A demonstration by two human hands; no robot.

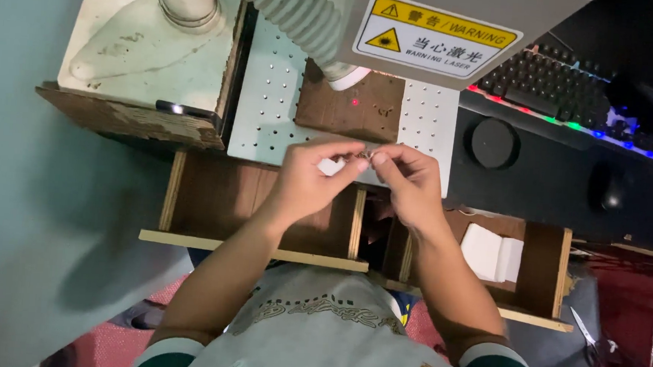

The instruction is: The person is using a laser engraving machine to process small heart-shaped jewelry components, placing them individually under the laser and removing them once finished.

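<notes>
My left hand (310, 176) and my right hand (410, 179) meet over the front edge of a white perforated plate (271, 104). Between the fingertips of both hands I pinch a small metal piece (364, 155), too small to make out. Just beyond the hands lies a brown wooden board (354, 109) with a red light dot (355, 101) on it, under the grey machine head (442, 24) with a yellow warning label.
A ribbed white hose (292, 7) runs to the board. Open wooden drawers (212, 199) sit below my hands; the right one (541, 257) holds white paper (492, 252). A black keyboard (552, 84), mouse (612, 190) and round black disc (493, 142) lie right. Scissors (585, 335) rest lower right.
</notes>
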